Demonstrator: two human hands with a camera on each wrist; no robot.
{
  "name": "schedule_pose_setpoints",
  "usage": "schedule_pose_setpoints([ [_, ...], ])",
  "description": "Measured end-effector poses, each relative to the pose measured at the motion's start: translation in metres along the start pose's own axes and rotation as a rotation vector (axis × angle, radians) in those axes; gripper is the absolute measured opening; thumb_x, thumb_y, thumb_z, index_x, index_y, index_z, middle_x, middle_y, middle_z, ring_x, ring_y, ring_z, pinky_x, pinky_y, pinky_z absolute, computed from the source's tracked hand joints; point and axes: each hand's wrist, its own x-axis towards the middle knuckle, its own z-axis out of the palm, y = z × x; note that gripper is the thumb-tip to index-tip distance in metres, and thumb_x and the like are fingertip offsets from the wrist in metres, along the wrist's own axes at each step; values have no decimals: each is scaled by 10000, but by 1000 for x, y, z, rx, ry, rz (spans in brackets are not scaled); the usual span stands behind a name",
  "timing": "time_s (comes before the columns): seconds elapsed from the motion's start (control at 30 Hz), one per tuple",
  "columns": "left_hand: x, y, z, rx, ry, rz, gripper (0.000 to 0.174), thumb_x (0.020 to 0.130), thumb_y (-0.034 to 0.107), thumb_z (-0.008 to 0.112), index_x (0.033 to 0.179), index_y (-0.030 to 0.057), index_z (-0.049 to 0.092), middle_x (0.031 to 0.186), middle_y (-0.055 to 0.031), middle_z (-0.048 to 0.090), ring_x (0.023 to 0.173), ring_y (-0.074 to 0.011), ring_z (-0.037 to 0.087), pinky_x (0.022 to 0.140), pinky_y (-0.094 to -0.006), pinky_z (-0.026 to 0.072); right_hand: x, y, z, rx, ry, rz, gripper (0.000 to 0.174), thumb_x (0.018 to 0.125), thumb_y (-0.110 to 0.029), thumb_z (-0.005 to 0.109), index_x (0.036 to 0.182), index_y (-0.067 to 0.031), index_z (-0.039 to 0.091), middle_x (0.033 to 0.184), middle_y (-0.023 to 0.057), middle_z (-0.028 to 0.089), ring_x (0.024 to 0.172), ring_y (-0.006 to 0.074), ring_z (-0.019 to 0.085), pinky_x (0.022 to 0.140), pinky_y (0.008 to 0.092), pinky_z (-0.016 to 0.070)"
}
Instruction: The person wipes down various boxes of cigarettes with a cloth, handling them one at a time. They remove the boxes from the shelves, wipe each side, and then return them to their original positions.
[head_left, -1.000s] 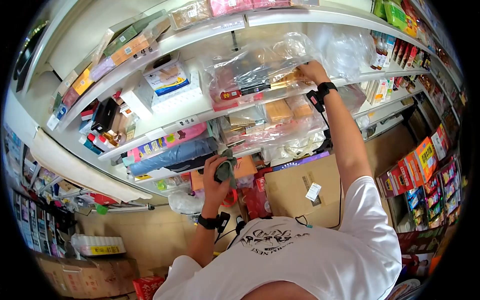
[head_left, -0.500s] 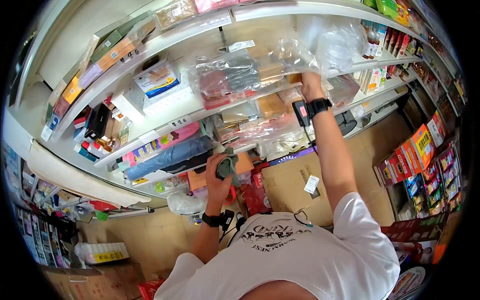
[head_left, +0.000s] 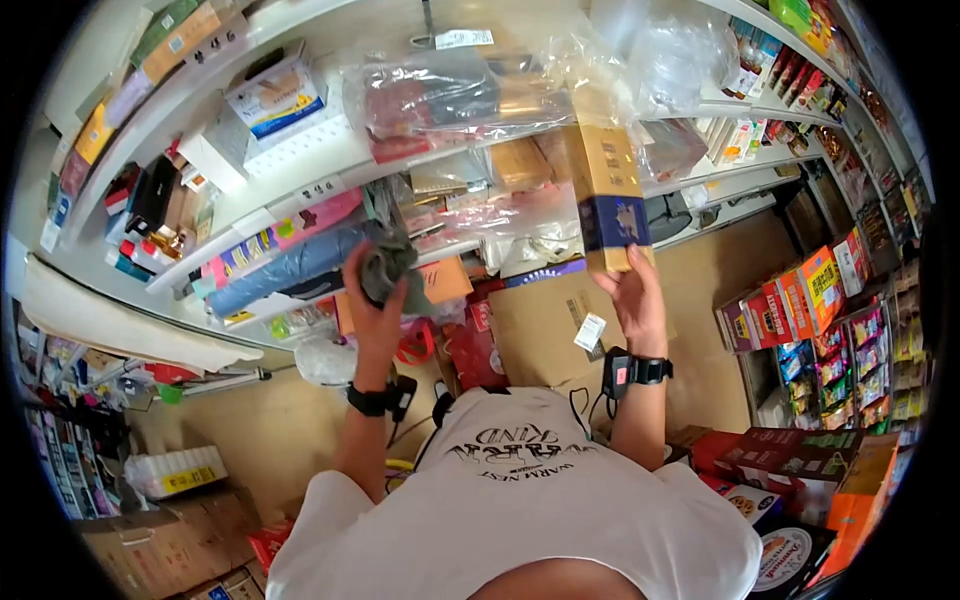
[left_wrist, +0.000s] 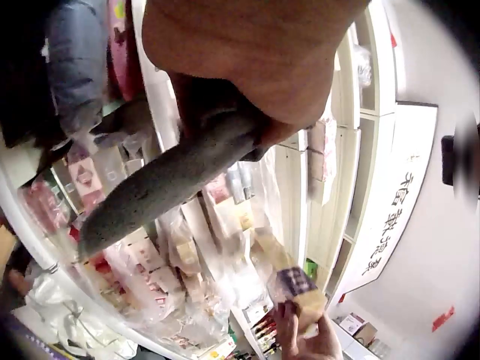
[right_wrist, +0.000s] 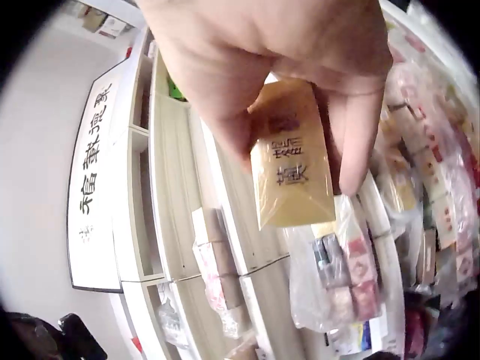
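Note:
My right hand [head_left: 635, 300] grips the lower end of a tall gold box [head_left: 605, 165] with a dark blue band, held upright in front of the shelves. In the right wrist view, thumb and fingers clasp both sides of the gold box [right_wrist: 292, 161], its end printed with dark characters. A grey-green cloth [head_left: 388, 270] is bunched in my left hand [head_left: 375, 320], near the lower shelf. One flap of the cloth [left_wrist: 165, 187] hangs out from the fingers in the left wrist view. Clear plastic bagging [head_left: 430, 95] covers boxes on the shelf behind the gold box.
A white shelf [head_left: 290, 200] crosses in front, carrying a tissue-like box [head_left: 275, 95] at left. Below stands a cardboard carton [head_left: 530, 320]. A blue wrapped roll [head_left: 285, 270] lies on the lower shelf. Snack racks [head_left: 830, 310] stand at right.
My right hand has come out of the plastic-covered shelf and back toward me, bringing the gold box. My left hand keeps the cloth and sits slightly farther left in view.

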Motion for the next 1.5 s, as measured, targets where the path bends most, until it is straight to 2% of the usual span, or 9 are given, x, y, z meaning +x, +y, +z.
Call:
schedule_pose_setpoints([
  [0.37,58,74,63,-389,-23,64,538,919,23,540,1408,44,318,1423,-151,386,1307,-240,399,1093,-370,322,-65,-23,0,-125,-155,-72,764,808,-153,721,1448,49,357,1323,113,545,1203,212,531,1041,350,396],
  [0.47,60,103,91,-267,-34,479,566,885,99,635,1365,62,339,1480,-204,307,1354,-284,339,1104,-403,300,-60,-26,28,-200,-310,-114,881,735,-122,821,1462,19,345,1371,88,513,1269,183,474,1079,336,351],
  [0.53,63,115,96,-415,-77,490,604,862,69,642,1372,63,318,1479,-203,300,1341,-310,357,1095,-406,313,-60,-39,39,-394,-388,-28,881,723,-89,829,1458,3,352,1369,73,512,1256,166,481,1071,327,360],
  [0.73,81,159,64,-114,-758,475,537,688,-37,642,1215,56,596,1296,-138,556,1239,-290,518,1053,-360,377,-44,-31,51,-372,-416,-155,548,795,-71,771,1265,3,500,1171,84,605,1056,181,593,892,328,489],
  [0.87,65,145,38,-86,-687,374,539,699,-46,633,1225,53,579,1312,-151,541,1247,-310,504,1052,-378,376,-41,-13,70,-153,-295,-223,672,816,-170,762,1371,-29,412,1303,97,539,1189,221,537,1005,377,438],
  [1.07,40,111,50,-115,14,394,573,797,25,678,1326,80,464,1464,-164,350,1325,-312,401,1065,-395,357,-36,2,116,105,-193,-389,576,932,-197,655,1419,-85,368,1395,71,470,1276,212,467,1063,425,399],
  [1.2,48,108,59,-279,261,329,531,874,37,653,1352,64,422,1470,-133,326,1332,-250,368,1079,-372,334,-46,18,119,55,-409,-125,835,826,-303,781,1488,-146,297,1493,142,363,1366,281,384,1099,467,378],
  [1.4,65,134,31,-522,102,175,406,902,39,634,1285,47,500,1296,-79,520,1170,-170,505,1023,-305,381,-34,-10,143,2,-734,-556,989,716,-278,871,1490,-111,279,1497,221,340,1365,308,390,1056,436,426],
  [1.5,74,127,31,-169,62,411,415,856,48,649,1256,59,539,1326,-145,488,1204,-240,493,1028,-357,376,-30,-10,149,45,-775,-617,1066,660,-265,916,1491,-93,270,1499,261,328,1364,321,393,1034,420,450],
])
